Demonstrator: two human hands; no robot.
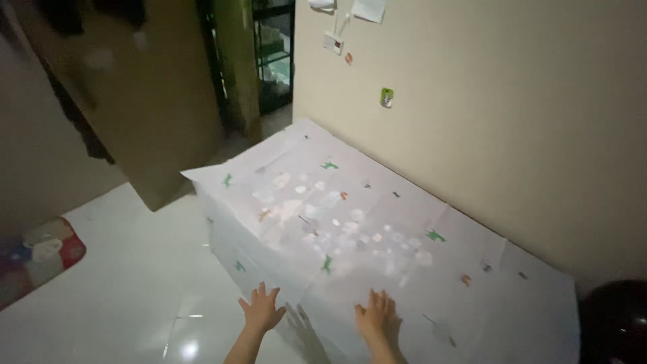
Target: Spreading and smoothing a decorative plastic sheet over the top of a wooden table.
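Your two hands are flat and spread on the near edge of a white sheet (377,229) that is draped over a long, box-like bulk standing against the wall (512,114). The left hand (261,310) sits at about 7 o'clock of the sheet, on the fold where the top turns down into the near side; the right hand (379,317) is at about 6 o'clock, resting on the top. The fingers of both are wide apart and hold nothing; the palms press on the cloth.

To smooth well, I judge you should keep the palms flat and push outward from the middle, one hand toward 9 o'clock and the other toward 3 o'clock, rather than both the same way, so that slack does not bunch between them. Press lightly: the sheet looks thin and loose, and a hard drag could pull the far edge away from the wall. Mind the near-left corner at about 10 o'clock, where the cloth juts out past the bulk and hangs free.

The sheet is pale and a little translucent, with creases running across it in a grid, as from folding. It is strewn with small prints, green ones near the edges, faint white and orange ones thickest in the middle. It hangs down the near side toward the glossy white floor (135,283).

A patterned mat (40,253) lies on the floor at 9 o'clock, well apart. A dark round thing (617,323) sits at 4 o'clock, just beside the sheet's end; what it is I cannot tell.
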